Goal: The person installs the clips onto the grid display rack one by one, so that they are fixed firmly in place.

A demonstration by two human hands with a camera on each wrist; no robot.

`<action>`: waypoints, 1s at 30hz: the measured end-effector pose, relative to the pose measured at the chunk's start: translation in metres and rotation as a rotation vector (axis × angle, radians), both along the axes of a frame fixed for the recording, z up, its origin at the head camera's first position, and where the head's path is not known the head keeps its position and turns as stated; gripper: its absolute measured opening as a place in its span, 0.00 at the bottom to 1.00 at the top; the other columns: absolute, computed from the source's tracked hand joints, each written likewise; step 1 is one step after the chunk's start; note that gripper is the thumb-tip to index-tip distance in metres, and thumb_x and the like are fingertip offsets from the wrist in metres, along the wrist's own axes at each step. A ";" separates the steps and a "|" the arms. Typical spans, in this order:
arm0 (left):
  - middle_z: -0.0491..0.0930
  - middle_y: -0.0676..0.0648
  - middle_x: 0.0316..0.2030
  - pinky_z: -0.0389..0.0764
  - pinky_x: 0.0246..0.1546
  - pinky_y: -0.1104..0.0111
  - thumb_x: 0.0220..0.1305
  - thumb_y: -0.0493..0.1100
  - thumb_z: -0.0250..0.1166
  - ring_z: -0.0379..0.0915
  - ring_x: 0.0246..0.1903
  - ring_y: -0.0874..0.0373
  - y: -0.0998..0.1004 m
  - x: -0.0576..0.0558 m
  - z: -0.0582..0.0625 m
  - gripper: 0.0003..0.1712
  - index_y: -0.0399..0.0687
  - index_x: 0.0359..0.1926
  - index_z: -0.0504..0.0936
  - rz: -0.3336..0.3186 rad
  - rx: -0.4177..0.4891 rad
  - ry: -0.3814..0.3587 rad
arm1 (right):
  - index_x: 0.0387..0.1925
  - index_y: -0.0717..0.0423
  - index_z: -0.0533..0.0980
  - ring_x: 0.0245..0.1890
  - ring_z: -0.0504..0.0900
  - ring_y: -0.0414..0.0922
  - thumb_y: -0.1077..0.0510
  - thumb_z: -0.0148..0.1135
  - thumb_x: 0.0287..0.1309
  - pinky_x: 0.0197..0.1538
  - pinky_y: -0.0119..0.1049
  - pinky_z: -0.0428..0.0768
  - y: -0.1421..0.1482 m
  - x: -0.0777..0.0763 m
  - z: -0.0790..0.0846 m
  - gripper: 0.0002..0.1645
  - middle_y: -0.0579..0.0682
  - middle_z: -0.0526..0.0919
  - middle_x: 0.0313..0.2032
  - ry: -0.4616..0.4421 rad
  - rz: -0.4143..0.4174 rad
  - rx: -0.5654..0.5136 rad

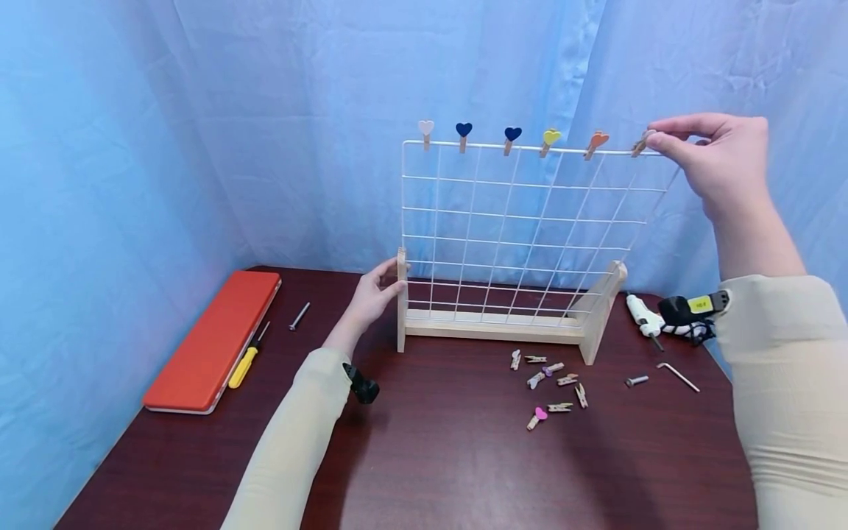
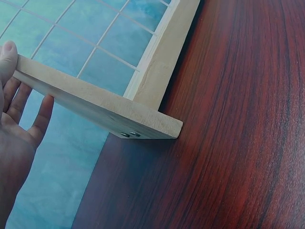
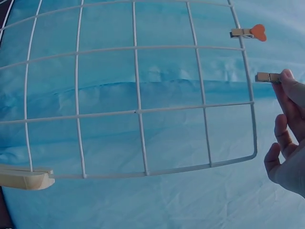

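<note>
A white wire grid (image 1: 523, 217) stands upright in a wooden stand (image 1: 490, 331). Along its top wire sit several heart-topped mini clothespins, among them an orange one (image 1: 598, 140) and a yellow one (image 1: 551, 138). Between thumb and forefinger, my right hand (image 1: 732, 158) pinches another small clothespin (image 3: 268, 77) near the top right corner. In the right wrist view this pin's tip is just short of the wire, below the orange-heart pin. My left hand (image 1: 369, 296) grips the stand's left wooden side piece (image 2: 90, 98), its thumb on the near edge and fingers against the outer face.
Several loose clothespins, one with a pink heart (image 1: 541, 414), lie before the stand. To the right are a glue gun (image 1: 644, 316), a bolt (image 1: 637, 380) and a hex key (image 1: 680, 377). An orange-red case (image 1: 215, 338), yellow screwdriver (image 1: 245, 364) and another bolt (image 1: 299, 316) lie left.
</note>
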State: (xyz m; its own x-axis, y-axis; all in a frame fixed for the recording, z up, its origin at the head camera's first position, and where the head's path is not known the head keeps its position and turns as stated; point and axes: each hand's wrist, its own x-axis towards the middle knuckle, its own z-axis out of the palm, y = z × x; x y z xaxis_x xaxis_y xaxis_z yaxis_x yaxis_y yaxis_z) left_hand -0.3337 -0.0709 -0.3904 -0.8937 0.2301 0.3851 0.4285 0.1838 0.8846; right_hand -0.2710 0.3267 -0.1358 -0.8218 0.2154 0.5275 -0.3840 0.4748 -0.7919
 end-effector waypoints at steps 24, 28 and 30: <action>0.73 0.39 0.52 0.70 0.49 0.58 0.59 0.38 0.58 0.68 0.51 0.50 0.000 -0.002 -0.003 0.28 0.42 0.61 0.65 -0.008 0.012 -0.018 | 0.44 0.51 0.80 0.16 0.61 0.37 0.56 0.68 0.44 0.16 0.31 0.54 0.002 0.006 -0.011 0.20 0.35 0.81 0.30 0.088 -0.001 0.129; 0.74 0.41 0.52 0.70 0.50 0.60 0.59 0.41 0.58 0.68 0.51 0.52 0.000 -0.001 -0.002 0.28 0.44 0.61 0.65 0.001 0.005 -0.017 | 0.43 0.57 0.79 0.14 0.61 0.38 0.61 0.68 0.44 0.14 0.30 0.54 -0.005 0.021 -0.030 0.20 0.39 0.79 0.29 0.165 0.033 0.138; 0.73 0.41 0.52 0.70 0.50 0.60 0.58 0.43 0.58 0.68 0.51 0.52 0.001 -0.001 -0.001 0.29 0.44 0.61 0.65 0.002 0.002 -0.018 | 0.44 0.58 0.79 0.20 0.67 0.36 0.63 0.67 0.44 0.18 0.25 0.59 -0.008 0.027 -0.044 0.20 0.40 0.81 0.35 0.208 0.040 0.172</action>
